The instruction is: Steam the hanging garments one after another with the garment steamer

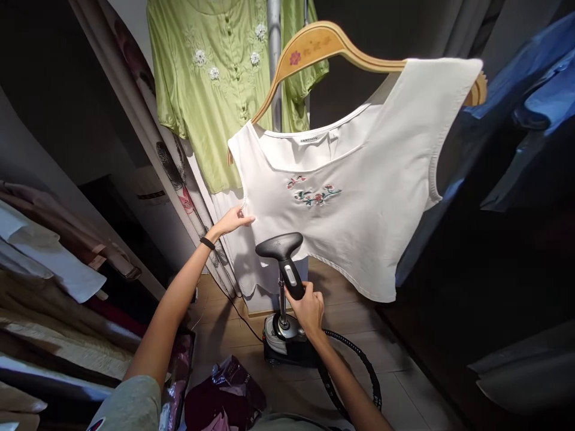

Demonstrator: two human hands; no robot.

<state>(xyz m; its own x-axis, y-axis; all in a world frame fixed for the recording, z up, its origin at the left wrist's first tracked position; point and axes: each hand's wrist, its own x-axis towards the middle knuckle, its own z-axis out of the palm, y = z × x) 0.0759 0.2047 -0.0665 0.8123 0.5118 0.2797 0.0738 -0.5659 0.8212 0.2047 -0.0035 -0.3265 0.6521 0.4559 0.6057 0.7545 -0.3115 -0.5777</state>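
A white sleeveless top (359,209) with flower embroidery on its chest hangs from a wooden hanger (314,42). My left hand (232,221) pinches the top's side edge just below the armhole. In my right hand (308,306) is the handle of a black garment steamer head (281,245). The steamer head is near the lower front of the top; whether it touches the cloth I cannot tell. Behind it stands the steamer base (287,338) on the floor, with a ribbed black hose (366,359) curving up from the right.
A green blouse (211,90) hangs behind, beside a metal pole (275,72). Folded or hanging clothes (58,251) line the left. Blue garments (539,102) hang at the right. Dark red bagged clothing (224,395) lies on the floor near me, and a thin cord (240,314) runs to the base.
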